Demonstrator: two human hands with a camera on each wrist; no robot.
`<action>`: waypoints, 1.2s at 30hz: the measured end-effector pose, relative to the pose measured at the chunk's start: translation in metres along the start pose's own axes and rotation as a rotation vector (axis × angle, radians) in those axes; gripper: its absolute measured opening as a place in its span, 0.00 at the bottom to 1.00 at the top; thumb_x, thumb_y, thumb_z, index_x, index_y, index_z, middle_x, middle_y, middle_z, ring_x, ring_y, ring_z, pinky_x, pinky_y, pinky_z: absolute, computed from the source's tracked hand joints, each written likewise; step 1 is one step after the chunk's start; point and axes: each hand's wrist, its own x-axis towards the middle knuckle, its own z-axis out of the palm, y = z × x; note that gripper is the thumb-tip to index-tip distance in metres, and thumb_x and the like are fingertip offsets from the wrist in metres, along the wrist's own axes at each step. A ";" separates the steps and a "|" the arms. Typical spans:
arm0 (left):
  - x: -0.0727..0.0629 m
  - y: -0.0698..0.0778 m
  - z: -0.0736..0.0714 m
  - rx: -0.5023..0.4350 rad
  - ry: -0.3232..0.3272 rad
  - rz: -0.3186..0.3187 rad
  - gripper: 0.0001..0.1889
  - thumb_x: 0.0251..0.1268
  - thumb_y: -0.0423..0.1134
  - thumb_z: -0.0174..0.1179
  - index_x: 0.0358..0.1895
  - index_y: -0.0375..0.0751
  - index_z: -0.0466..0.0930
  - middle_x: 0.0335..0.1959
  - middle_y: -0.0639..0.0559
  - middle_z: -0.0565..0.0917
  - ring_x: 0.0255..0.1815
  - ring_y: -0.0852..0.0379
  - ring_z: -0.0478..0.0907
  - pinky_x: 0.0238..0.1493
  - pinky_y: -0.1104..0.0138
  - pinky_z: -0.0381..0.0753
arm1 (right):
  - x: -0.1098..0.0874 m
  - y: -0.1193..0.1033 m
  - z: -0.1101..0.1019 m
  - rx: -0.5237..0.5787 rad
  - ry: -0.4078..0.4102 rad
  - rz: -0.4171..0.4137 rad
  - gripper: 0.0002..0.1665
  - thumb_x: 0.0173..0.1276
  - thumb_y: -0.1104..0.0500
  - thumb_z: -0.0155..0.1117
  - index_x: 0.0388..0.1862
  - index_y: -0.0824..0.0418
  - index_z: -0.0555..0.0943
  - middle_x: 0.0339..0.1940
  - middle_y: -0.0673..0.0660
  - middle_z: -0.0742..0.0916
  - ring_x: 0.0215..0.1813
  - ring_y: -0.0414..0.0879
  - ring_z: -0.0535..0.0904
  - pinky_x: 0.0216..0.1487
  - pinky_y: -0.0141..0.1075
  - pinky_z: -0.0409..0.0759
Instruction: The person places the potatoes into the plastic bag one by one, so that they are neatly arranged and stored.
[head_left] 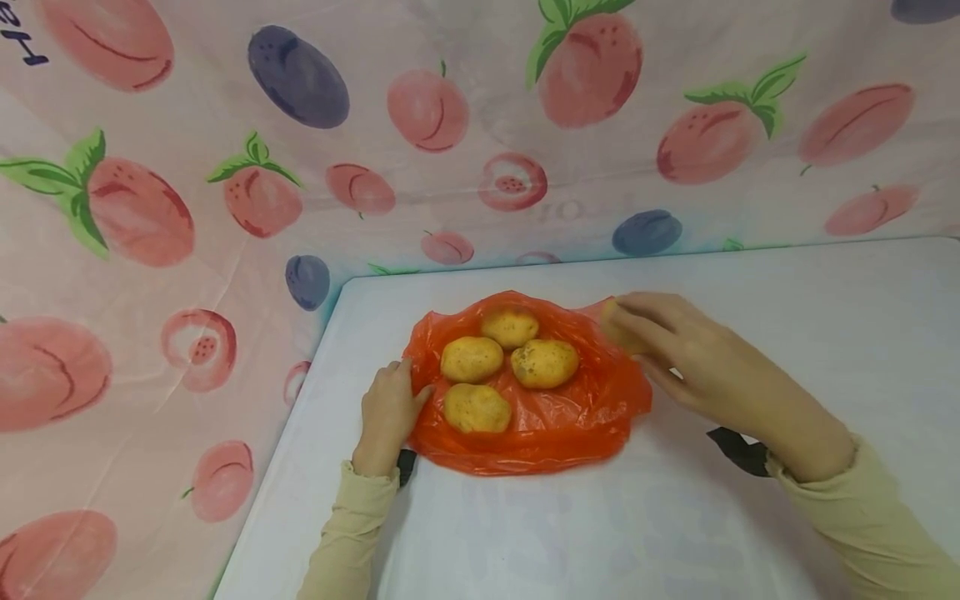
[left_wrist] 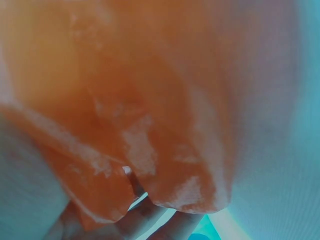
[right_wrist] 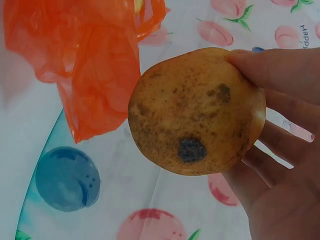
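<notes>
A red plastic bag lies spread on the white table, with several yellow potatoes on it. At the bag's left edge my left hand pinches the plastic, thumb on the inner side and fingers outside. In the left wrist view the orange-red plastic fills most of the picture, fingers showing below it. My right hand holds another potato above the bag's right edge. Dark blotches mark its skin, and the thumb and fingers grip it from one side.
The white table extends in front of the bag and to its right. Behind and to the left hangs a pink sheet printed with peaches and dark fruit, meeting the table's back edge. Black straps show at the wrists.
</notes>
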 end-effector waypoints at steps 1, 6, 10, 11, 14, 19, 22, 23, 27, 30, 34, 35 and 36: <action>0.000 0.000 0.000 0.000 -0.001 0.000 0.26 0.61 0.45 0.70 0.57 0.33 0.77 0.39 0.41 0.81 0.41 0.44 0.76 0.43 0.51 0.84 | 0.001 -0.001 0.001 0.008 -0.006 -0.001 0.39 0.80 0.39 0.30 0.67 0.65 0.75 0.62 0.63 0.78 0.64 0.56 0.74 0.52 0.50 0.80; 0.000 0.000 0.000 -0.001 -0.001 -0.003 0.25 0.61 0.45 0.70 0.56 0.33 0.77 0.40 0.40 0.81 0.42 0.44 0.77 0.43 0.51 0.84 | 0.005 -0.004 0.007 0.037 -0.012 -0.007 0.38 0.80 0.39 0.32 0.66 0.65 0.75 0.62 0.63 0.79 0.64 0.55 0.74 0.53 0.50 0.81; 0.000 0.000 0.000 0.004 0.004 0.004 0.25 0.61 0.45 0.70 0.56 0.33 0.77 0.40 0.40 0.81 0.41 0.43 0.77 0.42 0.51 0.84 | 0.009 -0.007 0.011 0.057 -0.013 -0.012 0.37 0.80 0.40 0.33 0.66 0.64 0.75 0.62 0.62 0.79 0.64 0.54 0.74 0.54 0.50 0.81; 0.000 0.000 0.000 0.004 0.007 0.007 0.25 0.61 0.45 0.70 0.56 0.33 0.77 0.40 0.40 0.81 0.41 0.43 0.77 0.42 0.51 0.85 | 0.010 -0.007 0.012 0.065 -0.012 -0.017 0.37 0.80 0.40 0.33 0.66 0.64 0.75 0.62 0.61 0.78 0.64 0.54 0.74 0.55 0.49 0.81; -0.001 -0.001 -0.001 0.006 0.012 0.014 0.25 0.61 0.45 0.70 0.56 0.32 0.77 0.39 0.40 0.81 0.40 0.44 0.77 0.41 0.52 0.85 | 0.014 -0.009 0.016 0.093 -0.002 -0.040 0.35 0.80 0.41 0.36 0.65 0.64 0.76 0.62 0.59 0.79 0.64 0.52 0.74 0.57 0.45 0.80; 0.000 -0.001 0.000 0.002 0.009 0.012 0.25 0.61 0.45 0.70 0.56 0.32 0.77 0.39 0.40 0.81 0.40 0.44 0.77 0.41 0.51 0.85 | 0.015 -0.009 0.024 0.136 -0.046 -0.054 0.34 0.79 0.40 0.38 0.65 0.62 0.76 0.63 0.56 0.78 0.64 0.48 0.74 0.61 0.39 0.78; 0.000 0.000 0.000 -0.003 0.003 0.009 0.25 0.62 0.45 0.70 0.56 0.32 0.77 0.40 0.40 0.82 0.40 0.44 0.77 0.42 0.51 0.85 | 0.013 -0.009 0.029 0.143 -0.100 -0.047 0.35 0.79 0.39 0.37 0.66 0.61 0.75 0.65 0.56 0.77 0.65 0.49 0.73 0.58 0.43 0.81; 0.000 0.000 0.000 -0.004 0.002 0.009 0.25 0.62 0.45 0.70 0.56 0.32 0.77 0.40 0.40 0.82 0.40 0.44 0.77 0.42 0.51 0.85 | 0.013 -0.008 0.031 0.143 -0.109 -0.049 0.35 0.79 0.39 0.36 0.66 0.61 0.75 0.65 0.57 0.77 0.65 0.50 0.73 0.57 0.46 0.82; 0.000 -0.001 0.000 -0.002 -0.003 0.009 0.25 0.62 0.45 0.70 0.57 0.32 0.77 0.40 0.40 0.82 0.41 0.44 0.77 0.44 0.51 0.85 | 0.013 -0.009 0.039 0.144 -0.135 -0.061 0.35 0.79 0.40 0.35 0.66 0.61 0.75 0.65 0.57 0.78 0.66 0.51 0.73 0.58 0.47 0.81; 0.000 -0.001 0.000 -0.003 -0.002 0.010 0.25 0.62 0.45 0.69 0.57 0.33 0.77 0.40 0.40 0.82 0.41 0.43 0.77 0.44 0.51 0.85 | 0.014 -0.010 0.044 0.155 -0.158 -0.070 0.33 0.79 0.41 0.38 0.66 0.61 0.76 0.65 0.57 0.78 0.66 0.50 0.73 0.59 0.46 0.80; 0.000 -0.001 -0.001 -0.002 0.001 0.015 0.25 0.62 0.45 0.69 0.56 0.32 0.77 0.41 0.39 0.82 0.42 0.43 0.77 0.44 0.51 0.85 | 0.015 -0.012 0.049 0.156 -0.187 -0.092 0.29 0.79 0.45 0.46 0.66 0.62 0.75 0.65 0.57 0.78 0.66 0.50 0.73 0.60 0.45 0.80; 0.000 -0.001 -0.001 -0.001 0.002 0.016 0.25 0.62 0.45 0.69 0.56 0.32 0.77 0.41 0.39 0.82 0.42 0.43 0.77 0.44 0.51 0.85 | 0.015 -0.013 0.050 0.151 -0.198 -0.095 0.28 0.79 0.46 0.47 0.67 0.62 0.75 0.65 0.57 0.78 0.67 0.50 0.73 0.60 0.45 0.80; 0.000 0.000 0.000 0.001 0.003 0.017 0.25 0.62 0.45 0.69 0.56 0.32 0.77 0.41 0.39 0.82 0.42 0.43 0.77 0.43 0.51 0.85 | 0.015 -0.014 0.050 0.147 -0.211 -0.095 0.28 0.79 0.46 0.47 0.67 0.62 0.75 0.65 0.58 0.78 0.67 0.50 0.73 0.60 0.44 0.80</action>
